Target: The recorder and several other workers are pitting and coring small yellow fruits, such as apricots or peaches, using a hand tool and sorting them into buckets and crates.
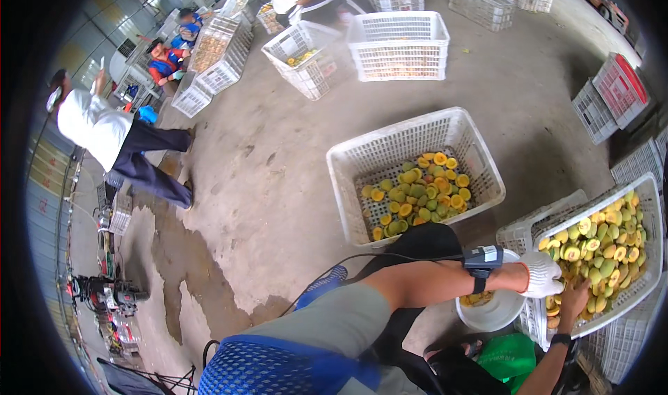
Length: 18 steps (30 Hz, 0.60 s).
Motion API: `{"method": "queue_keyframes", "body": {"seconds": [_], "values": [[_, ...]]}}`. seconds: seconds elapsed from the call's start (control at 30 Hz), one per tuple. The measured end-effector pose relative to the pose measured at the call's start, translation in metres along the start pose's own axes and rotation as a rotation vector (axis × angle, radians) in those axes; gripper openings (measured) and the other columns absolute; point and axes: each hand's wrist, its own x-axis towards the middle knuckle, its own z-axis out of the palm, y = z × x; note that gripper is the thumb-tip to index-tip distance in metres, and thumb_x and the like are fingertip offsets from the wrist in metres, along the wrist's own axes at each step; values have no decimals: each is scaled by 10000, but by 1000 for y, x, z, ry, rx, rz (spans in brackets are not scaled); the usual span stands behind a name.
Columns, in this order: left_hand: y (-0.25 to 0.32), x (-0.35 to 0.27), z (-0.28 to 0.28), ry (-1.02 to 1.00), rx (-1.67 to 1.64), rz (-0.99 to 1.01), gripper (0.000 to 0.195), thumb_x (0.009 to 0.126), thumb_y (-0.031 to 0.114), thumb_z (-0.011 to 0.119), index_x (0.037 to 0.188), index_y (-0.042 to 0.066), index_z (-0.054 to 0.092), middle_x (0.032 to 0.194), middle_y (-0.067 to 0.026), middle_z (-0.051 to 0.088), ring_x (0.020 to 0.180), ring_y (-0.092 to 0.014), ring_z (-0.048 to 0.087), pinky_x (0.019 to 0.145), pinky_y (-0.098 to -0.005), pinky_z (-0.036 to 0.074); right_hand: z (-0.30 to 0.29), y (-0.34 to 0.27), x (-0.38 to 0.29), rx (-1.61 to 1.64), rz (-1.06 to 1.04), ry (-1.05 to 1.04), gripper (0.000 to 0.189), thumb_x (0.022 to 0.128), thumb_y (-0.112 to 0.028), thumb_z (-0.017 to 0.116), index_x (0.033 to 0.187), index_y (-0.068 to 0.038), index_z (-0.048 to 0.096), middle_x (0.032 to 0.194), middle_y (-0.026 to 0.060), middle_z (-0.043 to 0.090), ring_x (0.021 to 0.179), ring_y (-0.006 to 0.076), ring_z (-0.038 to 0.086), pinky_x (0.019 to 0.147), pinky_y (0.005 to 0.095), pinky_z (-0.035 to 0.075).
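To my right a white plastic crate (pixel 579 223) stands tilted, filled with yellow-green fruits (pixel 608 249), many of them cut in half. My left hand (pixel 543 275), in a white knit glove, is at the crate's near side with curled fingers; whether it holds anything is hidden. My bare right hand (pixel 575 298) reaches among the fruits with its fingers on them; a grip on one cannot be made out. Below my left forearm sits a white bucket (pixel 490 314) with yellow pieces inside. Ahead, a larger white crate (pixel 339 186) holds hollowed yellow fruit halves (pixel 417 191) on its bottom.
Farther off stand white crates (pixel 399 64), some with fruit. A person in white (pixel 96 126) stands at left; others sit by crates (pixel 209 56) at the back. A wet patch (pixel 193 270) marks the concrete floor. A green bag (pixel 506 356) lies near my feet.
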Motion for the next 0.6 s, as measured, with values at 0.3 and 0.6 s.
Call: {"method": "queue_keyframes", "body": {"seconds": [0.3,0.6], "values": [[0,30,7,271,-883,-224,627,1139,606,599,1200,11,787,1101,-174,834,994,-349,795,856,-507,605,-130,-173,-109,1376,394,-253,370,1123,-166,701,1460,-56,598,674,-47,523,459,43,411,394,225,304],[-6,28,27,43,-1449,-256,712,1159,767,522,1378,123,732,1280,-52,743,1107,-192,684,913,-405,582,-119,-270,-133,1344,347,-151,347,1143,-199,728,1439,-51,623,639,-58,526,464,29,423,414,227,283]]}}
